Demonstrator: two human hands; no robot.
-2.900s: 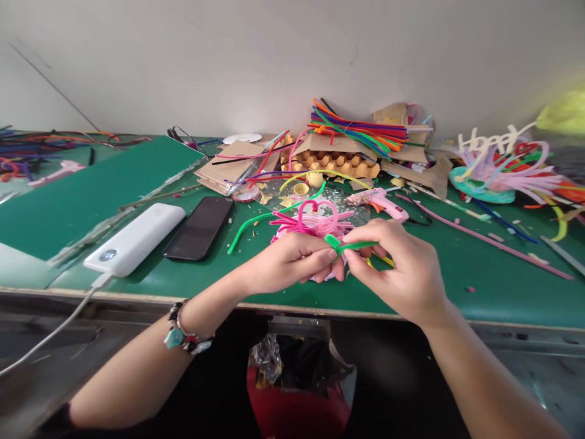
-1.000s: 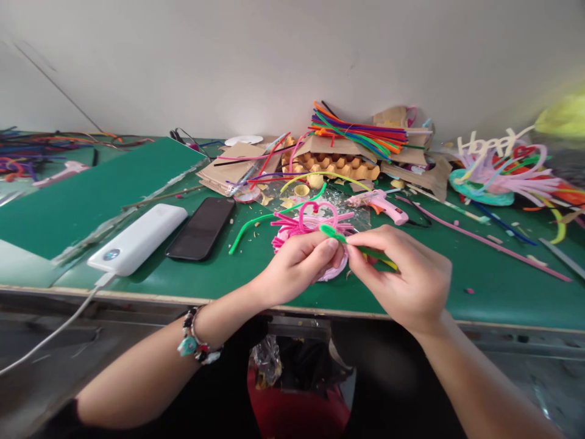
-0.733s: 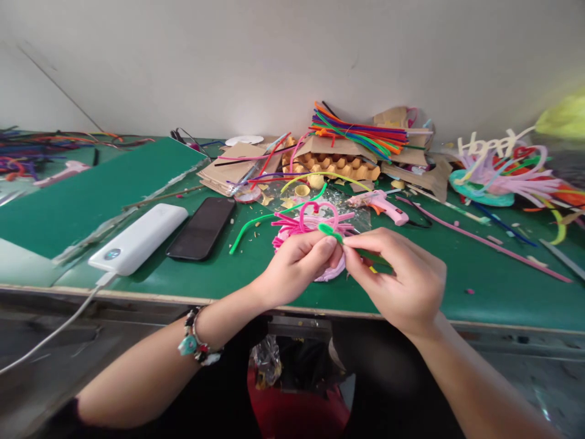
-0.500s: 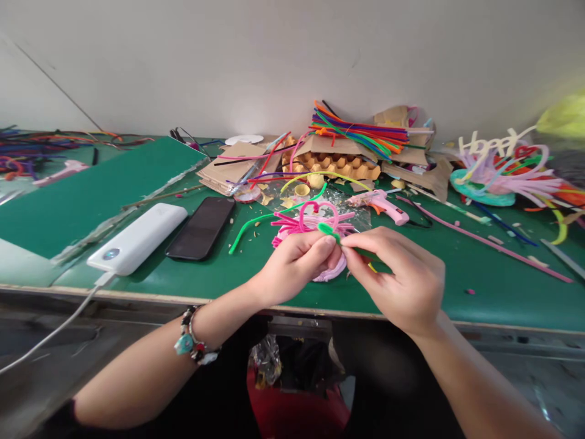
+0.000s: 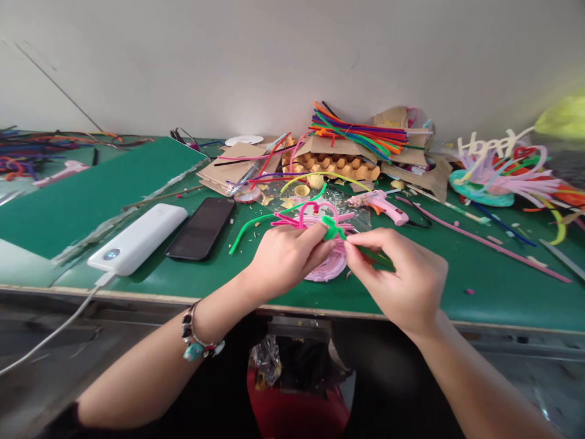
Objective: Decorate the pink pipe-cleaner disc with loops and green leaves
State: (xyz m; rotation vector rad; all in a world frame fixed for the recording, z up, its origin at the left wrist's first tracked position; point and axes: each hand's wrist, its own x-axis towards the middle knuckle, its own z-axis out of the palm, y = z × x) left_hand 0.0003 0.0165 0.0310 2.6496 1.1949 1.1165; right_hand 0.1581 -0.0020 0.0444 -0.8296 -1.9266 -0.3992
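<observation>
A green pipe cleaner (image 5: 333, 229), bent into small loops at one end, is held up between my two hands. My left hand (image 5: 292, 256) pinches its looped part from the left with thumb and finger. From the right, my right hand (image 5: 402, 274) grips the stem between thumb and fingertips. Just beyond and below them lies a round pink pipe-cleaner piece (image 5: 326, 270) with pink loops and strands, partly covered by my left hand. Another green pipe cleaner (image 5: 256, 227) curves across the table behind my left hand.
A black phone (image 5: 201, 228) and a white power bank (image 5: 139, 239) with a cable lie left. Behind are a pink glue gun (image 5: 379, 206), an egg carton (image 5: 338, 164) and a pipe-cleaner bundle (image 5: 356, 131). At right stands a "Happy" pipe-cleaner piece (image 5: 484, 192).
My left hand has turned and shifted slightly left, so more of the green loops show between the hands. My right hand keeps its pinch, nearly in place.
</observation>
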